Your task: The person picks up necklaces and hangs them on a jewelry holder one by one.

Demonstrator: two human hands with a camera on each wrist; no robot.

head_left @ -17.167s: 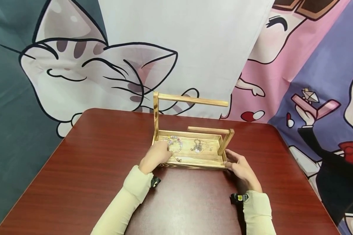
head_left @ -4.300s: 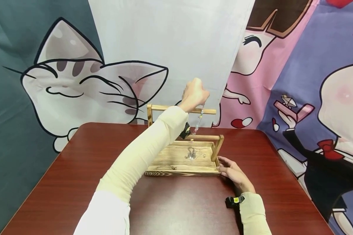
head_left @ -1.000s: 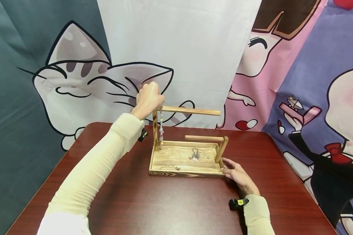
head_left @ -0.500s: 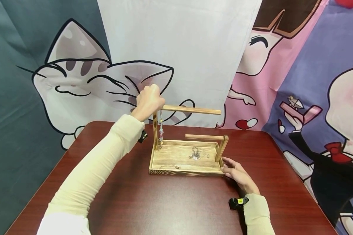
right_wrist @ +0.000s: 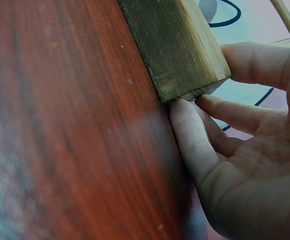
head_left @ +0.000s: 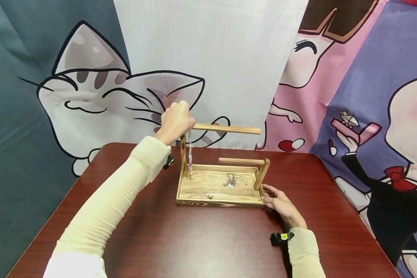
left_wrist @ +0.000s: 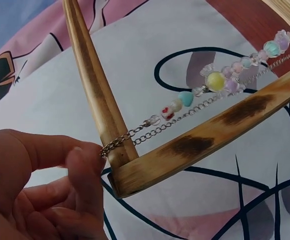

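A wooden jewelry stand (head_left: 226, 166) has a shallow tray, a tall left post and an upper bar (head_left: 229, 128). Up at the bar's post end, my left hand (head_left: 176, 121) pinches the silver chain of a beaded necklace (head_left: 190, 154). In the left wrist view, the chain lies over the bar by the corner, and pastel beads (left_wrist: 215, 81) trail beyond it along the post. At the tray's right end, my right hand (head_left: 283, 206) grips the wood; in the right wrist view, its fingers (right_wrist: 189, 135) press around the tray corner (right_wrist: 184, 55).
A tangled silver necklace (head_left: 231, 180) and a thin chain with a small pendant (head_left: 208, 197) lie in the tray. A lower bar (head_left: 241, 161) reaches in from the right post. Beneath is a reddish-brown table (head_left: 201, 239), backed by a cartoon curtain (head_left: 212, 46).
My left hand took the beaded necklace from the tray, raised it to the upper bar, then moved left to the post end. Over the last second it barely moves. My right hand stays put.
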